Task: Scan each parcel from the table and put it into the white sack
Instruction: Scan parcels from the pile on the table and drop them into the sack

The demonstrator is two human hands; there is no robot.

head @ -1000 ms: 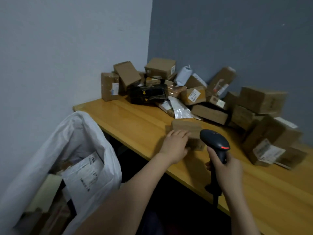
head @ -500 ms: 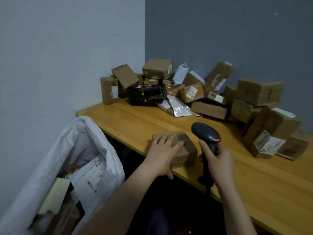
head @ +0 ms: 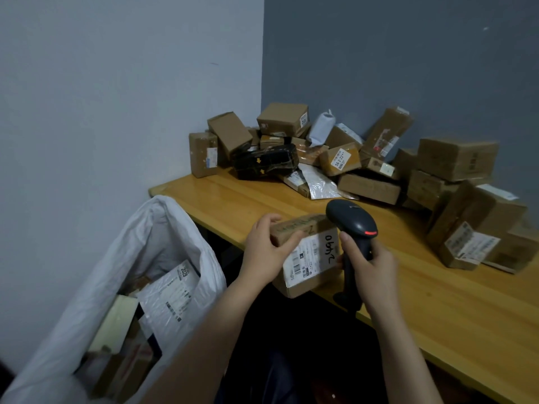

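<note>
My left hand (head: 264, 252) grips a small brown cardboard parcel (head: 306, 258) at the table's front edge, tilted so its white label with handwritten digits faces me. My right hand (head: 367, 266) holds a black handheld scanner (head: 354, 225) by its handle, its head just right of and above the parcel, a red light showing on it. The white sack (head: 151, 246) stands open at the lower left beside the table, with several parcels and a white mailer inside.
A heap of brown boxes (head: 455, 158), a black wrapped parcel (head: 265, 161) and plastic mailers (head: 319, 182) fills the back of the wooden table (head: 437, 301) against the grey wall. A larger labelled box (head: 472, 228) lies at the right. The pale wall stands to the left.
My left hand drew the small parcel from the table's middle to the front edge and tipped it up, label toward me. The scanner moved in close beside it.
</note>
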